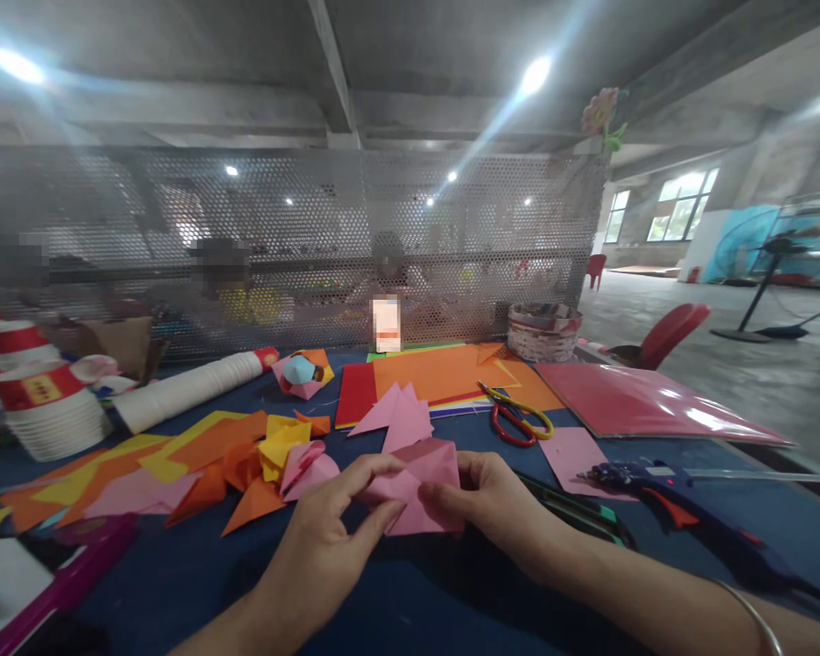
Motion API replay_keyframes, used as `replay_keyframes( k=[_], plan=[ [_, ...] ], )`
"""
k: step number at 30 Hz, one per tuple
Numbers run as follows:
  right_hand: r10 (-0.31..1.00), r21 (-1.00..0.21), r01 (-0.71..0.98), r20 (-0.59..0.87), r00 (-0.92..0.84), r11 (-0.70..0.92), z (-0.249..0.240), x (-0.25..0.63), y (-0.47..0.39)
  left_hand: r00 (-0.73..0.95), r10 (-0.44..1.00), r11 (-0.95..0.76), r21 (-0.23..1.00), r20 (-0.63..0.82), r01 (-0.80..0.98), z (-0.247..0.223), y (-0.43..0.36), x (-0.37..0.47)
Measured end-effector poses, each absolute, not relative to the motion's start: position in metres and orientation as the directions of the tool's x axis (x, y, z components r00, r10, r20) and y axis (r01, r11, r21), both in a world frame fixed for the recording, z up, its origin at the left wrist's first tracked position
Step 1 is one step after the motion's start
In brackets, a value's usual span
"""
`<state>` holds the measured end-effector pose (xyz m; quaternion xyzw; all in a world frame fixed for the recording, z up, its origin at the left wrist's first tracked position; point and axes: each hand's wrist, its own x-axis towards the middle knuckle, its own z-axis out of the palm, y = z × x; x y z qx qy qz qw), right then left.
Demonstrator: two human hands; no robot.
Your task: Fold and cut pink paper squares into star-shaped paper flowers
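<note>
Left hand (328,519): thumb and forefinger pinching the left edge of a matte pink folded paper piece (437,487).
Right hand (485,501): grasping the right side of the same piece, thumb across its near face, other fingers mostly hidden behind it.
Pink piece location: between both hands, over the near middle of the dark blue table (375,620); contact with the surface cannot be told.
Just beyond: pale pink pointed paper folds (400,415), partly overlapping a flat stack of orange, red and white sheets (430,374).
Right of hands: scissors with red and yellow handles (506,406); black-and-green cutter (574,510), partly behind the right hand; dark blue glue gun with red trigger (683,497), nozzle over a flat pink paper sheet (567,448).
Left of hands: orange, yellow and pink folded papers (211,442), overlapping in a spread.
Far left: nested red-and-white paper cups (47,410); a long row of nested white cups (195,387) on its side.
Table's far edge: pale woven basket (545,335), near a grey perforated metal screen (383,219).
</note>
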<state>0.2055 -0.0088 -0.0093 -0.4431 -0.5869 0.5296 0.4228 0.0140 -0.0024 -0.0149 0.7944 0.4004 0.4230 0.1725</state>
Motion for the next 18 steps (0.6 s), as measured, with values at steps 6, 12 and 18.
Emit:
replay_keyframes(
  k=[6,12,18],
  plan=[
    [0.967,-0.996,0.067,0.042,-0.251,0.06,-0.0113,0.2049,-0.0086,0.277,0.662,-0.716,0.477,0.696,0.51,-0.0119,-0.0044,0.0214],
    [0.971,-0.996,0.061,0.045,-0.235,0.061,-0.0102,0.2051,-0.0104,0.33,0.552,-0.798,0.369,0.766,0.477,-0.016,-0.0035,0.0166],
    [0.971,-0.997,0.068,0.027,-0.237,0.045,-0.0075,0.2037,-0.0142,0.4,0.503,-0.842,0.33,0.767,0.426,-0.0185,-0.0019,0.0117]
  ],
)
